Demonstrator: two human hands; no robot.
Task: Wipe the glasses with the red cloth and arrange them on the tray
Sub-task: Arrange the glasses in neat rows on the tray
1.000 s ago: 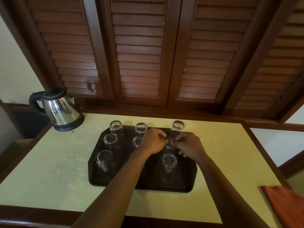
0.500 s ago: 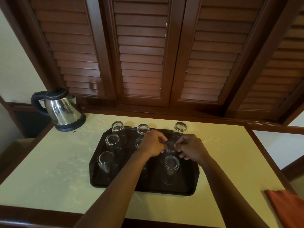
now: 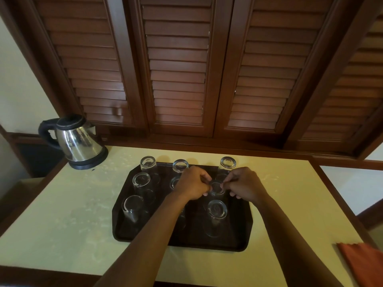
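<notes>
A dark rectangular tray (image 3: 240,239) lies on the pale tabletop and carries several clear glasses standing upside down in rows. One upturned glass (image 3: 217,188) sits in the middle of the right column. My left hand (image 3: 192,184) grips it from the left and my right hand (image 3: 244,185) grips it from the right, fingertips on its base. Another glass (image 3: 217,210) stands just in front of it, and one (image 3: 228,163) behind it. The red cloth (image 3: 362,264) lies at the table's near right corner, apart from both hands.
A steel electric kettle (image 3: 79,142) with a black handle stands at the back left of the table. Dark wooden louvred shutters (image 3: 178,69) rise directly behind the table. A wooden rim (image 3: 339,206) borders the table on the right.
Both hands stay on the same glass in the right column, with only slight finger shifts. The view has drifted a little, so the cloth sits lower right in frame.
</notes>
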